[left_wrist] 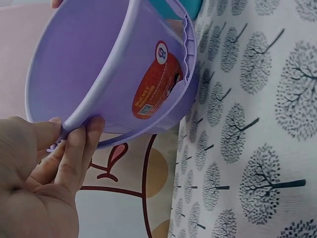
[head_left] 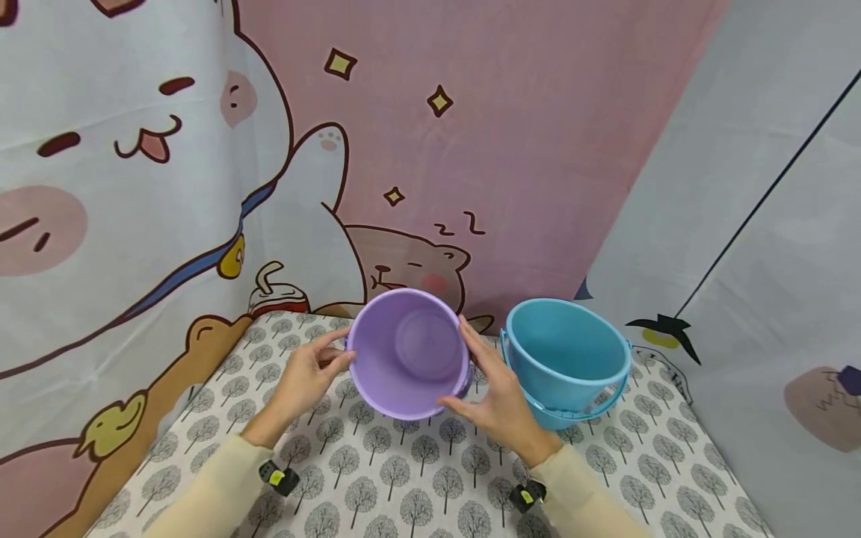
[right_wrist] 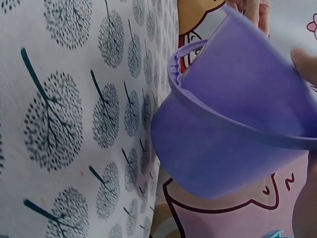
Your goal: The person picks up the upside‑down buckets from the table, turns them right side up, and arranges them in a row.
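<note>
Between both hands is a purple bucket [head_left: 410,355], its mouth tipped toward the head camera so the inside shows. My left hand [head_left: 316,373] pinches its rim on the left side, thumb against the outer lip and fingers behind, as the left wrist view shows. My right hand [head_left: 498,396] grips the opposite side, thumb at the lower rim and fingers along the outer wall. The bucket's handle [left_wrist: 187,54] hangs along its underside. A red label [left_wrist: 157,87] marks the outer wall. Right of it stands a blue bucket [head_left: 568,359], upright, its handle [head_left: 585,413] lowered in front.
A tablecloth [head_left: 397,471] printed with grey trees covers the table. Behind and at both sides hang cloth curtains [head_left: 511,149] with cartoon animals, close to the table's edges. The blue bucket stands near the back right, beside my right hand.
</note>
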Demonstrator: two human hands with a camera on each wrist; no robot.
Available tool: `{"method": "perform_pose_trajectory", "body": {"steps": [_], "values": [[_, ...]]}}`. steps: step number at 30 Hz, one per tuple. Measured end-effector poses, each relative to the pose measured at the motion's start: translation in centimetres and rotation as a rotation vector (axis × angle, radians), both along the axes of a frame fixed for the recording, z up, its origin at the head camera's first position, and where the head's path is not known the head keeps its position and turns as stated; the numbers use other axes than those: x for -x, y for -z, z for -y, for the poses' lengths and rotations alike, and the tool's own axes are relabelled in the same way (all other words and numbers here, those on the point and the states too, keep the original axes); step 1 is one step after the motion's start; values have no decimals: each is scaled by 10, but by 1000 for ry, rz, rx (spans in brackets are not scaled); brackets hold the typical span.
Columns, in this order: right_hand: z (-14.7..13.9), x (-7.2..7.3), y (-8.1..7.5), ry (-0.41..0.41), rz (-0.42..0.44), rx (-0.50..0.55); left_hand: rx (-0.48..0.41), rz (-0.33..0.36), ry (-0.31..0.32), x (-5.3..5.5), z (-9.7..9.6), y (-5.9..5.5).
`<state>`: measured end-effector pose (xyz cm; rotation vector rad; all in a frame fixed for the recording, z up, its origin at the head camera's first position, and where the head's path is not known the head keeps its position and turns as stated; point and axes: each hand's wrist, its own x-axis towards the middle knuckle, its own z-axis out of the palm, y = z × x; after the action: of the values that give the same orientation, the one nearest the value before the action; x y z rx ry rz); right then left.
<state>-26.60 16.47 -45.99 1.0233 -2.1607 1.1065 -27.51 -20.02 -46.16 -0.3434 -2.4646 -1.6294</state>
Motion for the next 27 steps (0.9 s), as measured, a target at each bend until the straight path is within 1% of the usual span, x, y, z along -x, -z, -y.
{"method": "perform_pose_trajectory", "body": {"steps": [4,8,10,14,17,19,22,24,27], "values": [[-3,1,-5,27,24,-97,-5,-3,8,1,1,-4],[-4,4,-6,48,45,-112,-15,-20,28,1,2,-8],[-5,6,-5,54,47,-85,-17,-43,42,2,1,-11],[-4,9,-2,15,63,14,-31,-64,93,3,1,-16],[-4,11,1,-24,72,83,-42,-52,131,2,2,-18],[-3,12,4,-34,65,114,-51,-43,163,2,2,-19],[-2,13,6,-48,83,157,-50,-23,190,3,3,-18],[-2,15,7,-46,103,176,-49,-12,196,4,2,-18],[-2,17,7,-39,140,195,-27,-15,177,6,1,-18]]}}
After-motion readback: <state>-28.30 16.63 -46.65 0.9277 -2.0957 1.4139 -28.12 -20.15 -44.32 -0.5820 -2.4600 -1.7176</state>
